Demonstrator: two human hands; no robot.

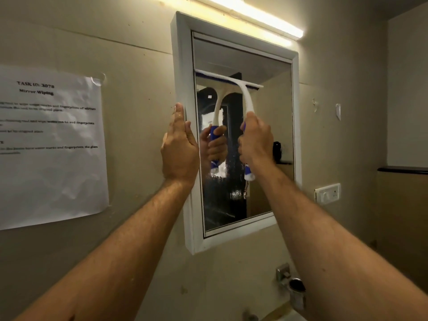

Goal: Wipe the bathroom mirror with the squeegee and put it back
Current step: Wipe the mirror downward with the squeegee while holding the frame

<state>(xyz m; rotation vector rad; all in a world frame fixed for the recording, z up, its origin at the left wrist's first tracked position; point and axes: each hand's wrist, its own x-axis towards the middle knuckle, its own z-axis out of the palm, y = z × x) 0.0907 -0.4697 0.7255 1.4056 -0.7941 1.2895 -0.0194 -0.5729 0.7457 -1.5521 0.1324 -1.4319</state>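
A white-framed mirror [273,126] hangs on the beige wall. The white and blue squeegee [245,93] lies with its blade flat on the glass in the upper part, spanning from the left edge toward the middle right. My right hand [256,140] grips its blue handle. My left hand [179,144] rests flat against the left side of the mirror frame [183,66], fingers straight. The glass below the blade looks streaked and wet. Both hands and the squeegee are reflected in the glass.
A taped paper sheet [48,144] hangs on the wall at left. A tube light [254,15] glows above the mirror. A switch plate [327,193] sits to the right, and a metal tap fitting [294,286] below the mirror.
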